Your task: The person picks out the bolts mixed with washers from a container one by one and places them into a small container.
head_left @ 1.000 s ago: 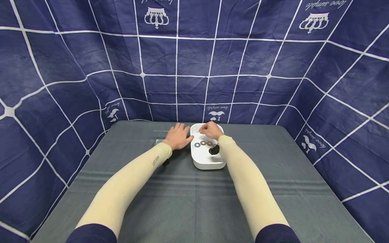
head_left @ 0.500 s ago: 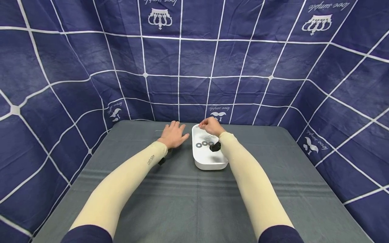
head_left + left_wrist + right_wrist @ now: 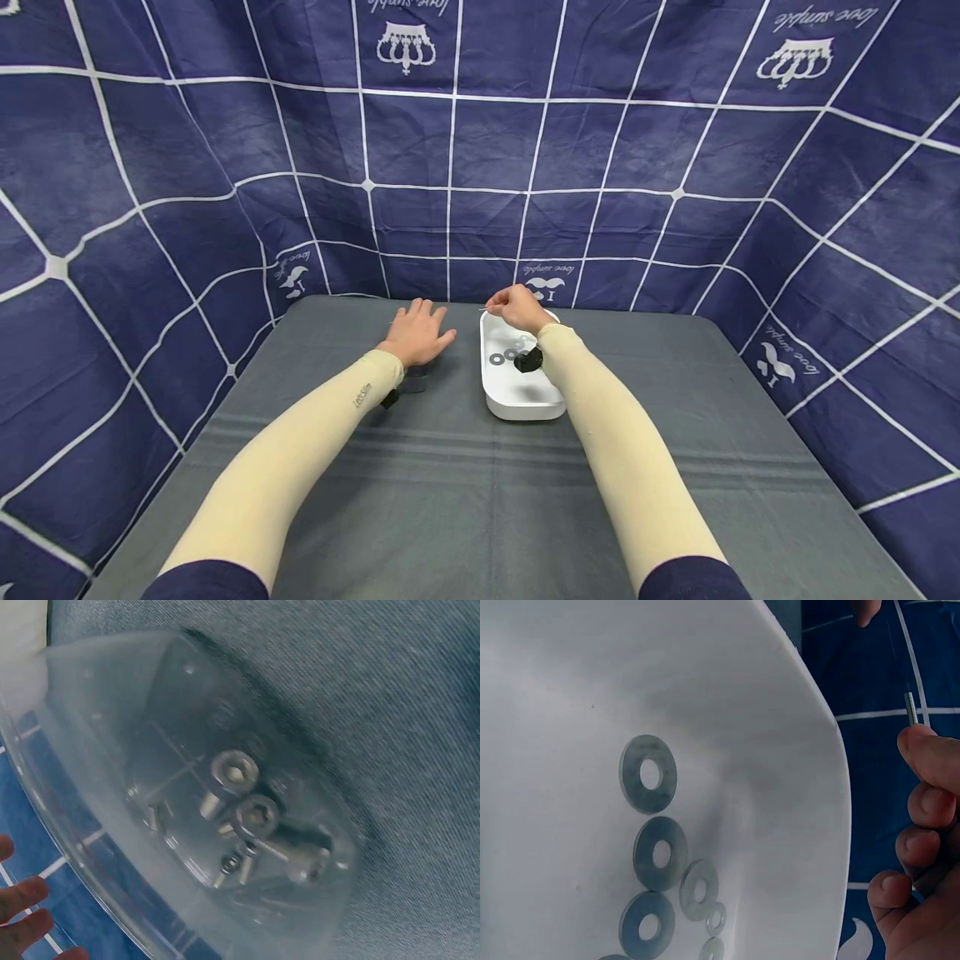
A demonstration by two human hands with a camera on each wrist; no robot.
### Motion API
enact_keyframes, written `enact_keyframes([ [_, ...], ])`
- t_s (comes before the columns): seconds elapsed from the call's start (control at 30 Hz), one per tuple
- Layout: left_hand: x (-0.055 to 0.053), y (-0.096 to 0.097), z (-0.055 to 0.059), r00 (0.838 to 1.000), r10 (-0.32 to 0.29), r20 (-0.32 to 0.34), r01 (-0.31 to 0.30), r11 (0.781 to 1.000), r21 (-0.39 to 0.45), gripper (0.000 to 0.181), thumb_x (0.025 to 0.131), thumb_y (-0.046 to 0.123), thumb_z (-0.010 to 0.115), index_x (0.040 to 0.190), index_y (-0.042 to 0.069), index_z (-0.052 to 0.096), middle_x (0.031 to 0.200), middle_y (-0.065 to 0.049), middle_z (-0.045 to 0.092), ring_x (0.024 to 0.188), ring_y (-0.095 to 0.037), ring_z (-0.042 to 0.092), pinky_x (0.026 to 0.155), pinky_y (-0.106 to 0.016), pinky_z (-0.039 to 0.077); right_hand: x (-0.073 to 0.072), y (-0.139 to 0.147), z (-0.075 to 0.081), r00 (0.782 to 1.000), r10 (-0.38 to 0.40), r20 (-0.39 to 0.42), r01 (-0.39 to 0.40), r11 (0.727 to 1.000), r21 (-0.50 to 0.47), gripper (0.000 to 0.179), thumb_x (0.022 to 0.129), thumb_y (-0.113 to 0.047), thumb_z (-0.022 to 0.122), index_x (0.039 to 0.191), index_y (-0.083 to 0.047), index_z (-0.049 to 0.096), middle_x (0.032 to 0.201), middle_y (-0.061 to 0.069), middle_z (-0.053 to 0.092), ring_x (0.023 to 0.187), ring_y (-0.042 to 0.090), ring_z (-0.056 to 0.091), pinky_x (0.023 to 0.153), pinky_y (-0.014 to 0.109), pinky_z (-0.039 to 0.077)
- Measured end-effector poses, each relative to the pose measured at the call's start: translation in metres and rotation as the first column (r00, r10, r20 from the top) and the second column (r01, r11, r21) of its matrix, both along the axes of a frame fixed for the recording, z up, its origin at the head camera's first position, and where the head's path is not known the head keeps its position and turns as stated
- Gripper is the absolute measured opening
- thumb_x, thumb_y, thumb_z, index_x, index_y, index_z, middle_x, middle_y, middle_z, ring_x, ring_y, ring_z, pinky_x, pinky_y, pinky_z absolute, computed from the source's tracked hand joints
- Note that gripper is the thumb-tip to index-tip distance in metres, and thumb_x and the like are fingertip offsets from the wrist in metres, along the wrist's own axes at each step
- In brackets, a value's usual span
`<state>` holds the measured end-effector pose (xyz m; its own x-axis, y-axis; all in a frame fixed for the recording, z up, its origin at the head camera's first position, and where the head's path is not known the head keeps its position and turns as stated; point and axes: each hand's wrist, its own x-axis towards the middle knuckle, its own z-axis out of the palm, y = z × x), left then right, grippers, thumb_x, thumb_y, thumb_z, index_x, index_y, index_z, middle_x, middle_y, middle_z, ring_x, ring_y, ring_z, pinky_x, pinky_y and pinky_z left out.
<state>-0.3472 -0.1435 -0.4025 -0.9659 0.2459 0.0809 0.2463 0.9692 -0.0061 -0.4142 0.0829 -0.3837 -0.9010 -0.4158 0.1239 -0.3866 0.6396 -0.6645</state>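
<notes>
In the head view my right hand (image 3: pixel 517 308) is raised over the far end of a white tray (image 3: pixel 522 411). Thumb and finger pinch a thin silver metal rod (image 3: pixel 910 707); its far end is hidden between them. Flat grey washers of different sizes, such as this large washer (image 3: pixel 648 774), lie in the tray. My left hand (image 3: pixel 415 333) has its fingers spread and holds nothing, near a clear plastic box (image 3: pixel 97 847). Inside that box lie several socket-head screws (image 3: pixel 256 816), large and small.
A grey cloth (image 3: pixel 450 500) covers the table under the tray and the clear box. Blue curtains (image 3: pixel 487 142) with white grid lines hang behind and at both sides of the table.
My right hand has risen from inside the tray to its far end, with the rod in its fingers. The left hand has shifted left, away from the tray, toward the clear box.
</notes>
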Motion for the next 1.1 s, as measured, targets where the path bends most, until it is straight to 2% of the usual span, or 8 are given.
enact_keyframes([
  [0.3,0.003,-0.014,0.001,1.0,0.018,0.011,-0.018,1.0,0.009,0.066,0.103,0.054,0.04,0.153,0.01,0.043,0.146,-0.02,0.044,0.138,-0.036,0.038,0.108,-0.06,0.036,0.001,-0.013,0.003,1.0,0.009,0.005,-0.009,1.0,-0.022,0.017,0.096,-0.012,0.066,0.102,-0.001,0.077,0.099,0.017,0.075,0.079,0.012,0.058,0.07,0.023,0.044],
  [0.7,0.004,-0.036,-0.003,0.999,0.043,0.03,-0.043,0.999,0.017,0.066,0.104,0.054,0.039,0.154,0.011,0.042,0.148,-0.02,0.042,0.141,-0.037,0.035,0.109,-0.062,0.034,0.002,-0.032,0.002,0.997,0.074,-0.005,-0.074,0.997,-0.01,0.018,0.097,-0.013,0.065,0.103,-0.001,0.077,0.103,0.017,0.076,0.082,0.013,0.058,0.076,0.025,0.045],
  [0.83,0.006,-0.044,-0.007,0.999,0.045,0.022,-0.046,0.998,0.031,0.065,0.103,0.053,0.041,0.153,0.012,0.043,0.148,-0.02,0.043,0.141,-0.038,0.036,0.108,-0.062,0.034,0.004,-0.039,0.001,0.996,0.085,-0.012,-0.085,0.996,-0.005,0.017,0.096,-0.013,0.065,0.101,-0.002,0.078,0.098,0.012,0.076,0.08,0.012,0.057,0.074,0.024,0.044],
  [1.1,0.011,-0.062,-0.01,0.998,0.054,0.024,-0.055,0.998,0.043,0.064,0.103,0.051,0.044,0.152,0.01,0.044,0.148,-0.022,0.044,0.142,-0.04,0.035,0.109,-0.065,0.033,0.007,-0.051,0.005,0.995,0.103,0.001,-0.103,0.995,-0.011,0.018,0.095,-0.012,0.065,0.102,0.0,0.077,0.1,0.017,0.076,0.077,0.011,0.054,0.069,0.023,0.041],
])
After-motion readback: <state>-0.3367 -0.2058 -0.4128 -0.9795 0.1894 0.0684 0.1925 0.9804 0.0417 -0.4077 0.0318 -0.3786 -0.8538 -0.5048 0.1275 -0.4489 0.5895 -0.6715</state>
